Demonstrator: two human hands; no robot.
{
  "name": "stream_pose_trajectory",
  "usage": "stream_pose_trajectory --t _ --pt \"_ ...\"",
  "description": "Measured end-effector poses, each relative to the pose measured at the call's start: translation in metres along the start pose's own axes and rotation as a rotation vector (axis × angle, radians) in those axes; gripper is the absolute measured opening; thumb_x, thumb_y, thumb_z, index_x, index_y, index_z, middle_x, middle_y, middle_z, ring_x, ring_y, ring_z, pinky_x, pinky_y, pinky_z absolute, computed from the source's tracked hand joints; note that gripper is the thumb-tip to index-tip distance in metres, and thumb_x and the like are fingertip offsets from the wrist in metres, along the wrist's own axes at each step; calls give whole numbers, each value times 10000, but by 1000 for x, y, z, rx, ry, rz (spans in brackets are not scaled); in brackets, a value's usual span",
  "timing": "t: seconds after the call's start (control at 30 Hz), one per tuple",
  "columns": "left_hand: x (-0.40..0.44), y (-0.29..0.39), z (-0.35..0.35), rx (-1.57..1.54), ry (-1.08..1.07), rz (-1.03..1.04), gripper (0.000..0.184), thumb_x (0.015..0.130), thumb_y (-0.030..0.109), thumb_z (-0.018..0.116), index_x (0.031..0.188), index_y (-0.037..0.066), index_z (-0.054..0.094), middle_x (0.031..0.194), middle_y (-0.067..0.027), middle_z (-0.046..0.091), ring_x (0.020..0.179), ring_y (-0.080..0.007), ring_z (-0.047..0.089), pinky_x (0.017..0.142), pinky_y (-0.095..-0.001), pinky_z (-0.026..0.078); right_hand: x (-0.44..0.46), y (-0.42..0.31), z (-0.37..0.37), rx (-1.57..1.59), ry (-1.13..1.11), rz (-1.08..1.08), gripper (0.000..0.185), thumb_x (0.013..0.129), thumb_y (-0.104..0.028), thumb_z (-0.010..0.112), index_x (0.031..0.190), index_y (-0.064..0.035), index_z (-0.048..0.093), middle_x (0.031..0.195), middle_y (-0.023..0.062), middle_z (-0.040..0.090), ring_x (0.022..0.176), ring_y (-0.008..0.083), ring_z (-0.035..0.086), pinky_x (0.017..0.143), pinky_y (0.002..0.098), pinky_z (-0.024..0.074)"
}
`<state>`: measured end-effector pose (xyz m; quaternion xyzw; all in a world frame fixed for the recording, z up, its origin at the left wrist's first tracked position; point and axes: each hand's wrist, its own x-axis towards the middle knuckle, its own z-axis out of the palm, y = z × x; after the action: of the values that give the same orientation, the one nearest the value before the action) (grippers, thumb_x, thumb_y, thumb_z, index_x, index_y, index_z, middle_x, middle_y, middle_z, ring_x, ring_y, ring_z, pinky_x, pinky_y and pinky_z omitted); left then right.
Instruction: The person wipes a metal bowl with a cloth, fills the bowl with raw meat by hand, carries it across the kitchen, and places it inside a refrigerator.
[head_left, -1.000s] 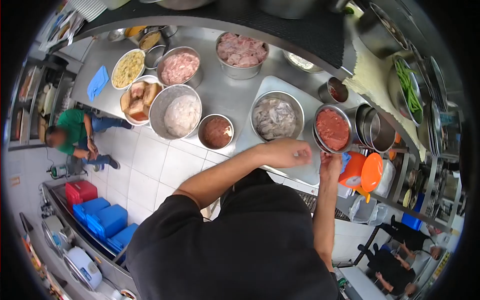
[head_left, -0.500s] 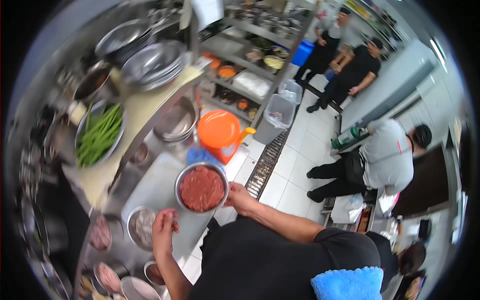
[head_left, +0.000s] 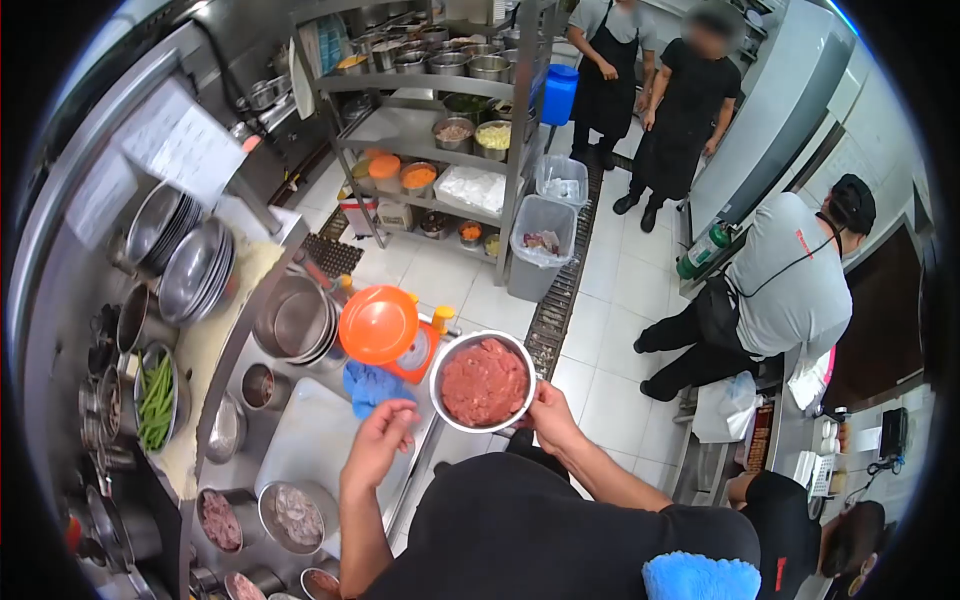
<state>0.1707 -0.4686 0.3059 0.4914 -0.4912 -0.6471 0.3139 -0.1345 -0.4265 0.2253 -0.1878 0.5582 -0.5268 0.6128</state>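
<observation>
My right hand (head_left: 552,420) grips the rim of a round metal bowl (head_left: 436,400) and holds it up in front of my body. Raw red meat (head_left: 485,382) fills it. Just left of the bowl, my left hand (head_left: 382,442) is raised with loosely bent fingers and nothing in them. Below that hand lies a white cutting board (head_left: 318,440). A crumpled blue cloth (head_left: 374,388) rests beyond it, against a scale with an orange pan (head_left: 379,325). Nearer me stands a metal container of pale raw meat (head_left: 298,515).
Stacked metal pots (head_left: 292,318) stand by the scale. Green vegetables (head_left: 156,402) fill a bowl on the raised shelf, below stacked bowls (head_left: 195,270). Ahead are a food rack (head_left: 400,128) and a grey bin (head_left: 535,270). A person in grey (head_left: 790,270) bends at the right; others stand farther back.
My right hand has carried the bowl of meat to the right, away from the counter. My left hand has moved up and right, off the pale meat container. The view has turned.
</observation>
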Motion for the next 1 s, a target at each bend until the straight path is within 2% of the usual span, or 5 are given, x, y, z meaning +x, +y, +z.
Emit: stream_pose_trajectory --t 0.13,0.27,0.63,0.7,1.0 --pt "30 12 49 38 -58 -75 266 1058 203 575 1251 23 609 1079 -45 698 769 -82 593 684 -243 505 11 -26 -41 31 53 12 153 952 67 503 911 -73 457 828 94 623 638 232 693 550 357 618" --pt "60 24 84 55 -81 -97 269 1060 205 574 1256 23 606 1093 -47 697 772 -76 596 679 -241 508 28 -39 -80 12 75 35 151 950 72 491 899 -64 447 845 105 617 649 234 693 558 354 625" --pt "139 49 166 69 -152 -146 265 1068 198 558 1263 24 604 1083 -34 691 781 -72 587 700 -237 511 81 -71 -156 68 141 64 115 995 2 533 912 -51 473 819 92 613 647 181 658 565 346 622" --pt "161 49 177 83 -184 -144 266 1069 200 557 1264 26 606 1084 -31 687 787 -70 582 706 -236 509 98 -72 -169 83 171 70 120 983 15 536 908 -49 467 813 98 619 633 183 663 538 332 603" --pt "315 65 222 54 -339 -133 286 1065 222 571 1271 26 605 1084 -33 687 791 -70 577 701 -240 496 172 -129 -213 240 369 66 129 993 -1 537 899 -74 486 801 61 604 656 157 640 617 345 628"
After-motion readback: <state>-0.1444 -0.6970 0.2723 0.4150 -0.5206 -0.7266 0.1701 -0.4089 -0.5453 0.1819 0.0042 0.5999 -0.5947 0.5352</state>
